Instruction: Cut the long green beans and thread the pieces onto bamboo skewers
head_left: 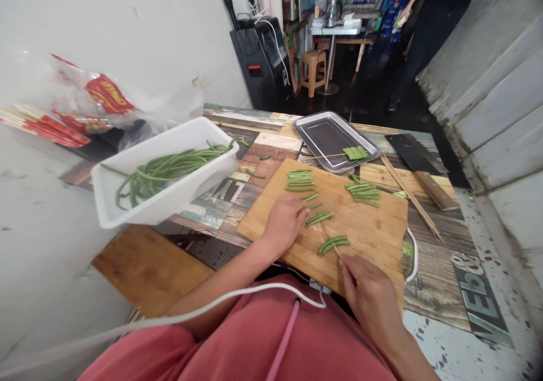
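My right hand (367, 282) pinches the lower end of a thin wooden skewer (336, 250) over the cutting board (275, 200). Cut green bean pieces (334, 244) sit across this skewer near my fingers. Farther up, its tip reaches a second little row of bean pieces (319, 218). My left hand (285, 223) is curled with its fingertips at the left end of that row; the exact grip is partly hidden. Loose cut beans lie beyond it in a left pile (299, 180) and a right pile (363, 192).
A white tub (169, 214) of long whole beans (165, 172) stands left. Behind the board, a metal tray (326, 138) bears one skewer of beans (355, 153). Bare skewers (411, 197) and a cleaver (424, 169) lie right. A white cable (237, 293) crosses my front. Someone stands far back.
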The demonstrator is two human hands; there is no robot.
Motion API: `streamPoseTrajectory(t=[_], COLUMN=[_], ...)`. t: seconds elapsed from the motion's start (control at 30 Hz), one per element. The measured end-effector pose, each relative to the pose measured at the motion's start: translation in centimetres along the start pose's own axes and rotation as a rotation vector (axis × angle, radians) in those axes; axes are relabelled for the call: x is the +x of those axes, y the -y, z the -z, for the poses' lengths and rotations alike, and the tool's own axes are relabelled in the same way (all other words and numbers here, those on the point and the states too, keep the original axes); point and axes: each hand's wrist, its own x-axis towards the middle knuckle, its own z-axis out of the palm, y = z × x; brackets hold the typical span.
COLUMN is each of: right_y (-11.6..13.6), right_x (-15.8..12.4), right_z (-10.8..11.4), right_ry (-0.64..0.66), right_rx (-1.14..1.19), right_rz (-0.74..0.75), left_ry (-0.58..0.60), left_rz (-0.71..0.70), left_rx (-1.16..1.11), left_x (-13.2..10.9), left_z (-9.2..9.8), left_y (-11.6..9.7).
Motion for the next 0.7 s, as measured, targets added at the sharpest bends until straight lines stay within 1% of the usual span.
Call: streamPoseTrajectory(t=[0.13, 0.3, 0.4, 0.57, 0.7], right_y=[-0.2, -0.3, -0.3, -0.3, -0.4], right_x=[-0.2, -0.1, -0.1, -0.3, -0.3], right_z=[0.0, -0.2, -0.2, -0.1, -0.1], right_ry=[-0.007, -0.005, 0.007, -0.017, -0.013], right_rx=[0.037, 0.043, 0.057, 0.080, 0.074], right_rz=[0.005, 0.022, 0.007, 0.000, 0.007], left_ry=[0.050, -0.004, 0.007, 0.034, 0.055], left_rz=[0.007, 0.008, 0.025, 0.051, 0.062], left_rx=[0.012, -0.027, -0.040, -0.021, -0.009], left_x=[0.0, -0.4, -0.4, -0.2, -0.1], left_z=[-0.5, -1.1, -1.0, -0.6, -0.5], left_y=[0.1, 0.4, 0.4, 0.1, 0.2])
